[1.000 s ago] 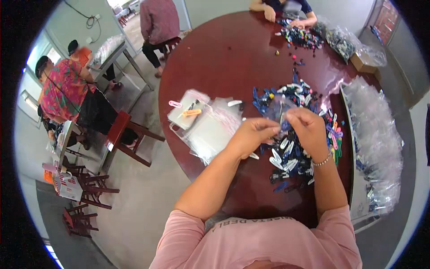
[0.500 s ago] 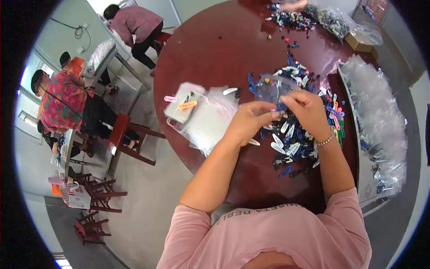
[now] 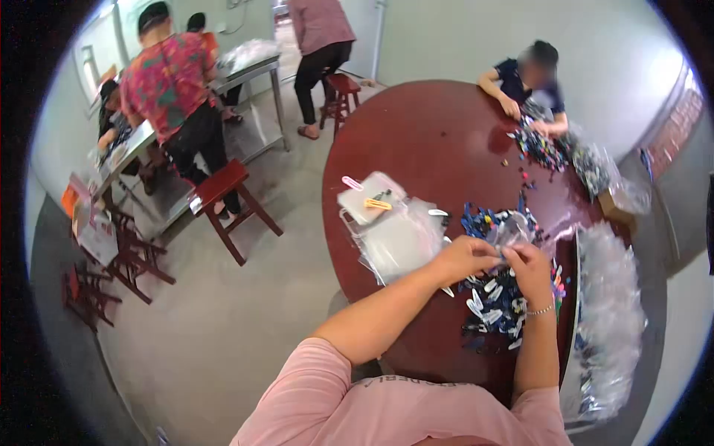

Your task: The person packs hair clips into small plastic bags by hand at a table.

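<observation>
Head view: left hand point(image 3: 471, 256) and right hand point(image 3: 531, 270) close together, pinching a clear bag point(image 3: 513, 231).
Clips point(image 3: 491, 316) lie heaped on the bench point(image 3: 409, 134), near flat sleeves point(image 3: 401, 245).

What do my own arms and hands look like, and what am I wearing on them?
Your left hand and right hand are ungloved. Short pink sleeves leave your forearms bare. A thin, light, beaded-looking bracelet circles the right wrist; nothing shows on the left.
</observation>
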`<state>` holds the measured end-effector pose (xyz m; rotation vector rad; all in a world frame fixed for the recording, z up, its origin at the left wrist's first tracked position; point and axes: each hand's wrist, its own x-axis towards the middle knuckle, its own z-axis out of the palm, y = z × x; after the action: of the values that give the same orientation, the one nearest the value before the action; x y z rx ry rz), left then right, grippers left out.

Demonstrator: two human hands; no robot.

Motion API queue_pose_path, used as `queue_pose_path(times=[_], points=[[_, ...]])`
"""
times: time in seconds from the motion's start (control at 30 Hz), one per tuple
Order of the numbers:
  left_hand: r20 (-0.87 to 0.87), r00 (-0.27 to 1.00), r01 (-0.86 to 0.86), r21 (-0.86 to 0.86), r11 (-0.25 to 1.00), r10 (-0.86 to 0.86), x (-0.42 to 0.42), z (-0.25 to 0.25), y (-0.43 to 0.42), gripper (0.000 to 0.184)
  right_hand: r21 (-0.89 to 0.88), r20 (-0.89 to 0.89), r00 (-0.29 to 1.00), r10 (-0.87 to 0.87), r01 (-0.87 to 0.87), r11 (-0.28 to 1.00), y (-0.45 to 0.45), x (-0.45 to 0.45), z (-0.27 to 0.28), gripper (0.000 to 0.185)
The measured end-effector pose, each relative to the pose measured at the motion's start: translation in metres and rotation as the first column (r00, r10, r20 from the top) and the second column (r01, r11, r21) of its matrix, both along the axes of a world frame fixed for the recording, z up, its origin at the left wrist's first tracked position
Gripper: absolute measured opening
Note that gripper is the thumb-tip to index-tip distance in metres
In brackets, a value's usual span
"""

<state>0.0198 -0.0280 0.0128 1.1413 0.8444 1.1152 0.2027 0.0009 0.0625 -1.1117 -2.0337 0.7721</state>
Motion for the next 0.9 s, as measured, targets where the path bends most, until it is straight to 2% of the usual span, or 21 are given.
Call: queue_pose_path(times=[0.17,0.23,0.27,0.33,0.4,0.43,0.47,0.5,0.53,0.57,0.6,0.63,0.67,0.7,0.73,0.83,0.9], points=[[0.032,0.998,0.063,-0.002,0.998,-0.063,0.004,-0.001,0.002,0.027,0.126,0.032,0.996,-0.079,0.074,0.989,0.010,0.023,0.016,0.014],[0.036,0.994,0.098,0.039,0.994,-0.100,0.007,-0.008,0.004,0.026,0.162,0.063,0.967,-0.249,0.236,0.958,-0.004,0.035,0.033,0.013],[0.009,0.998,0.066,0.060,0.996,-0.067,0.007,-0.008,0.003,0.025,0.089,0.019,0.956,-0.292,0.289,0.953,-0.012,0.046,0.039,0.014],[0.004,0.999,0.049,0.109,0.993,-0.050,0.009,-0.011,0.004,0.023,0.201,0.137,0.882,-0.450,0.420,0.885,-0.036,0.059,0.059,0.014],[-0.014,0.999,0.048,0.153,0.987,-0.047,0.006,-0.007,0.001,0.022,0.253,0.053,0.878,-0.476,0.449,0.857,-0.049,0.095,0.052,0.015],[-0.118,0.991,-0.018,0.303,0.953,0.056,0.004,-0.001,-0.002,0.023,0.305,0.087,0.822,-0.562,0.516,0.801,-0.059,0.112,0.052,0.017],[-0.246,0.964,-0.037,0.262,0.964,0.104,0.004,0.001,-0.004,0.024,0.376,0.164,0.731,-0.663,0.575,0.727,-0.075,0.131,0.052,0.022],[-0.219,0.976,0.035,0.186,0.982,0.007,0.006,-0.004,0.000,0.024,0.390,0.163,0.669,-0.725,0.631,0.670,-0.095,0.142,0.056,0.023],[-0.254,0.967,0.022,0.196,0.980,0.029,0.009,-0.006,0.000,0.021,0.399,0.174,0.592,-0.787,0.689,0.605,-0.111,0.152,0.060,0.024],[-0.256,0.965,0.004,0.230,0.973,0.056,0.014,-0.018,0.005,0.019,0.390,0.086,0.550,-0.831,0.748,0.536,-0.124,0.164,0.061,0.027],[-0.191,0.981,0.002,0.152,0.988,0.028,0.014,-0.004,-0.005,0.022,0.440,0.147,0.457,-0.877,0.764,0.471,-0.142,0.168,0.072,0.028],[-0.242,0.970,0.029,0.136,0.990,0.005,0.015,-0.011,-0.002,0.023,0.399,0.099,0.398,-0.912,0.824,0.403,-0.151,0.197,0.067,0.030],[-0.257,0.966,0.027,0.138,0.990,0.009,0.018,0.003,-0.011,0.022,0.408,-0.001,0.452,-0.892,0.815,0.412,-0.168,0.200,0.072,0.029],[-0.165,0.986,0.050,0.083,0.995,-0.036,0.023,0.002,-0.013,0.021,0.334,-0.113,0.461,-0.880,0.852,0.403,-0.179,0.211,0.071,0.028],[-0.148,0.987,0.066,0.026,0.997,-0.062,0.028,0.001,-0.014,0.020,0.277,-0.240,0.468,-0.850,0.873,0.402,-0.193,0.227,0.067,0.028],[-0.179,0.982,0.051,-0.038,0.998,-0.057,0.031,-0.003,-0.017,0.021,0.258,-0.110,0.351,-0.930,0.914,0.314,-0.235,0.257,0.055,0.026],[-0.199,0.976,0.087,-0.004,0.996,-0.086,0.034,-0.006,-0.016,0.020,0.268,-0.114,0.319,-0.941,0.922,0.280,-0.248,0.279,0.031,0.025]])
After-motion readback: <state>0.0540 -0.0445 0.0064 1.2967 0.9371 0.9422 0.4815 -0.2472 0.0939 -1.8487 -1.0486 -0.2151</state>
